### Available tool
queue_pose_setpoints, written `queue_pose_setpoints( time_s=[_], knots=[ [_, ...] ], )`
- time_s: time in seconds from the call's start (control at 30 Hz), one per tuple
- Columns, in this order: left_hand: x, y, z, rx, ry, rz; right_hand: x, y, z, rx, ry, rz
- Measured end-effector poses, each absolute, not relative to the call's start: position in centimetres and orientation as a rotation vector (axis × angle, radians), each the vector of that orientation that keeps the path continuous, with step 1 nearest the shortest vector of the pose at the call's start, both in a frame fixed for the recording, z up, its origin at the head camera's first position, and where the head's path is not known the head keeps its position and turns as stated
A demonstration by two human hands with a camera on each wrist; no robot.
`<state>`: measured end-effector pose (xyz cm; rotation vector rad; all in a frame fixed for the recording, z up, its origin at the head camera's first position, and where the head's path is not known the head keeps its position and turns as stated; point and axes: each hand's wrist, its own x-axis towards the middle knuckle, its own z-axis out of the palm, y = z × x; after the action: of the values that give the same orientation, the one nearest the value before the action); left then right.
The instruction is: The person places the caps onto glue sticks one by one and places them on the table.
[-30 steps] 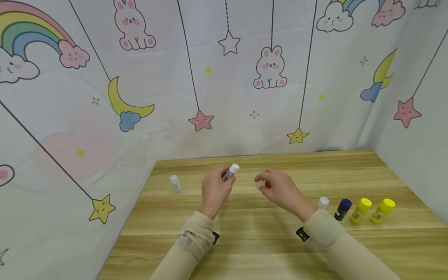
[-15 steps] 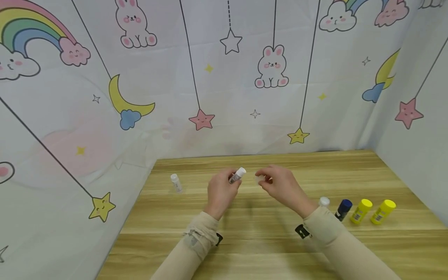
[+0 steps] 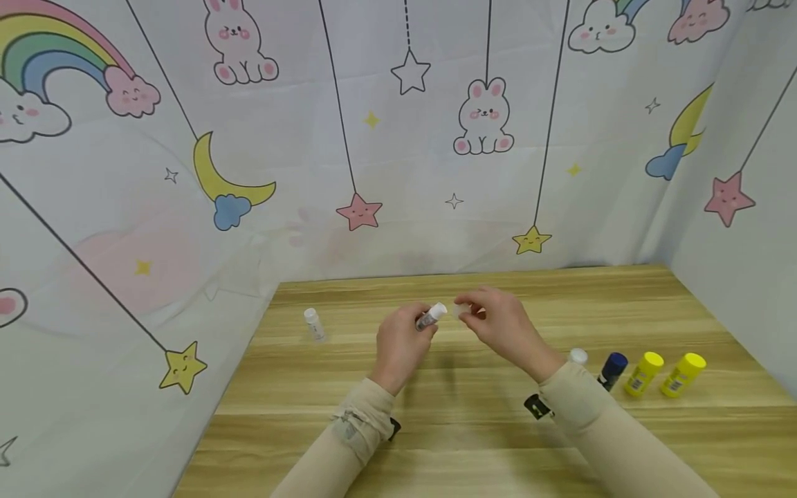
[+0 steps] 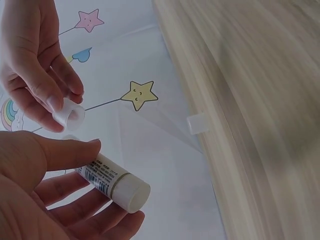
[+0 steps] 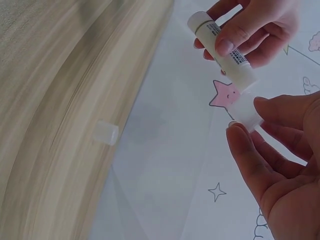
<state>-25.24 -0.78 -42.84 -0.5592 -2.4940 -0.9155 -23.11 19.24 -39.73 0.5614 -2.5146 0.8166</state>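
In my left hand (image 3: 401, 346) I grip a white glue stick (image 4: 102, 175) with a printed label and barcode, its thumb across the barrel. The stick is tilted above the table, one end pointing towards my right hand (image 3: 498, 325). Between thumb and fingertips, my right hand pinches a translucent white cap (image 5: 245, 112), its hollow mouth showing in the left wrist view. In the right wrist view the cap is very close to the stick's end (image 5: 243, 80).
On the wood-grain table (image 3: 461, 429), a small white glue stick (image 3: 314, 325) stands at the left. A white-topped one (image 3: 578, 356), a dark blue one (image 3: 613, 370) and two yellow ones (image 3: 644, 373) stand at the right. Near the far edge is a small translucent piece (image 4: 197, 124).
My left hand has moved to the right with the glue stick, which has tipped further over towards the right hand. The right hand has risen slightly with the cap, and the gap has narrowed.
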Motion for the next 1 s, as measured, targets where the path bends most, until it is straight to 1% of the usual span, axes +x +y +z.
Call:
queue_pose_setpoints(
  time_s=[1.0],
  knots=[
    [-24.4, -0.5, -43.0, -0.61, -2.51, -0.855, -22.9, 18.1, -39.6, 0.606, -2.457, 0.858]
  ],
)
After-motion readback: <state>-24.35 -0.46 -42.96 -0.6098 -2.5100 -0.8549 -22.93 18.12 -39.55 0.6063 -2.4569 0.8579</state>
